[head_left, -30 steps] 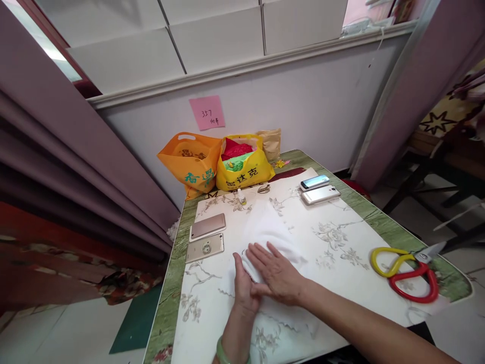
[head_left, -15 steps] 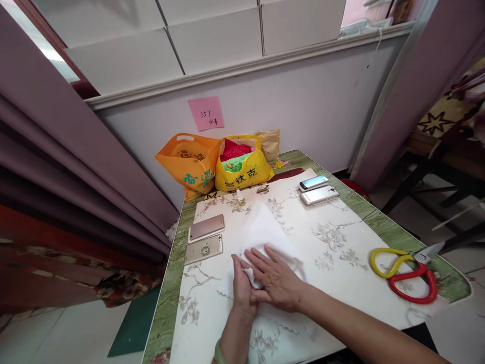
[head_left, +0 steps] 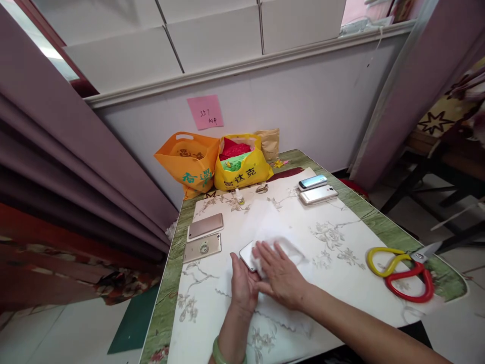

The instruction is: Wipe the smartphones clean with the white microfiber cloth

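Observation:
My left hand (head_left: 242, 285) lies palm up near the front of the table, cradling a smartphone (head_left: 246, 256) with a white face and dark edge. Only the phone's left end shows. Over the rest of it rests my right hand (head_left: 278, 273), fingers nearly straight, with a thin white cloth (head_left: 293, 247) bunched beneath the palm and fingers. The cloth's sheer far part spreads over the tabletop. How the right fingers grip it is partly hidden. A green bangle (head_left: 219, 351) circles my left wrist.
Phones lie at the left, one rose-gold (head_left: 205, 227) and one gold (head_left: 202, 248); others (head_left: 319, 194) lie at the back right. Large scissors (head_left: 411, 268) rest near the right edge. A small bottle (head_left: 239, 196), an orange bag (head_left: 189, 167) and a yellow bag (head_left: 244, 174) stand at the back.
My right hand and the cloth under it have shifted slightly right, uncovering one end of the phone in my left hand. The left hand has stayed nearly in place.

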Motion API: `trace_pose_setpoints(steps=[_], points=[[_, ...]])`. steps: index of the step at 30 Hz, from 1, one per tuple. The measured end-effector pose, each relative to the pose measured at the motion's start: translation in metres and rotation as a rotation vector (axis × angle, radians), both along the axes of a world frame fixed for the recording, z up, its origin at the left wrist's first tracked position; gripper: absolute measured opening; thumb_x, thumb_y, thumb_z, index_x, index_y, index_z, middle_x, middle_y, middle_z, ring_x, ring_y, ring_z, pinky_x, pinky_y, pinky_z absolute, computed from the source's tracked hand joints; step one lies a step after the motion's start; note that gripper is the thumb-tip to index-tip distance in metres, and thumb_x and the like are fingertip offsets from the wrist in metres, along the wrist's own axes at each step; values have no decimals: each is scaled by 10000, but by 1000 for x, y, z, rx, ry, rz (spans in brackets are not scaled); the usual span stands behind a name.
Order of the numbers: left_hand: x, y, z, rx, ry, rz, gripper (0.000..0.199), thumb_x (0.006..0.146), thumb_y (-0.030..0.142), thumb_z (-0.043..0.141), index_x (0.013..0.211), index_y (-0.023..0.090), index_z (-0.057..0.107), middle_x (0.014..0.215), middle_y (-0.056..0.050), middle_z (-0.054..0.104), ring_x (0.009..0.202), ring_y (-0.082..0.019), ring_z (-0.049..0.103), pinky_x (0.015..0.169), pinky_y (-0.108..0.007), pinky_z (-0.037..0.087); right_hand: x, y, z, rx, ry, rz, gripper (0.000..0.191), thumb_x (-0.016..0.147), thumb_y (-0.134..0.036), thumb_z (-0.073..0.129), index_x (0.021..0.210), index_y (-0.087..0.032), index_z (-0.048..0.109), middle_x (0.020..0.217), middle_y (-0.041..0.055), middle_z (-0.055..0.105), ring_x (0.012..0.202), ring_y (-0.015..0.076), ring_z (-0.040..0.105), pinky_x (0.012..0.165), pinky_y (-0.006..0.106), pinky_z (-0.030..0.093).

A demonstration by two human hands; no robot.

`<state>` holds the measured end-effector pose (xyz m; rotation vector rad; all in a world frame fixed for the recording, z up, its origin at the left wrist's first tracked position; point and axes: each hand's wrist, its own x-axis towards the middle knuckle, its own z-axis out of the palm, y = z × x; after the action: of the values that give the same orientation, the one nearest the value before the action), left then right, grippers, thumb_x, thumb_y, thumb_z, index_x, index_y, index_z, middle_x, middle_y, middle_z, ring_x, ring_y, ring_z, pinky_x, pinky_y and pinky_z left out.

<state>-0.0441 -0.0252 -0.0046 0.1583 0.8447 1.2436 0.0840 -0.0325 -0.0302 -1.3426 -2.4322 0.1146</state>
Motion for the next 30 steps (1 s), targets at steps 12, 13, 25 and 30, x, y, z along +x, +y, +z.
trace_pose_setpoints(steps=[12, 13, 25, 30], points=[[-1, 0, -3, 126, -37, -19, 555, 900, 509, 476, 1328, 158, 516, 1292, -188, 592, 1171, -299, 579, 927, -450, 511, 25, 18, -4, -29, -18, -262, 813, 927, -629, 333, 1461, -17, 296, 1496, 229, 307, 1414, 331, 234, 1148, 548, 145], [-1, -1, -3, 113, -22, -15, 552, 899, 515, 473, 1314, 155, 531, 1285, -181, 599, 1171, -295, 579, 922, -430, 516, 21, 9, -4, -4, -7, -218, 818, 923, -635, 337, 1473, -33, 273, 1508, 220, 282, 1418, 334, 218, 1149, 556, 128], [2, 1, -2, 120, -71, -8, 449, 913, 425, 500, 1240, 128, 583, 1285, -186, 598, 1172, -294, 577, 950, -455, 505, 37, 33, 4, -81, 254, -127, 416, 1009, -392, 307, 1308, -259, 564, 1364, 32, 550, 1285, 190, 478, 1106, 432, 327], [2, -1, -6, 6, 33, 34, 314, 859, 231, 591, 1151, 123, 630, 1155, -142, 683, 1105, -285, 623, 965, -489, 498, 51, 29, 16, -143, 754, -529, 538, 1011, -453, 205, 1203, -206, 643, 1194, 59, 671, 1123, 223, 610, 957, 390, 488]])
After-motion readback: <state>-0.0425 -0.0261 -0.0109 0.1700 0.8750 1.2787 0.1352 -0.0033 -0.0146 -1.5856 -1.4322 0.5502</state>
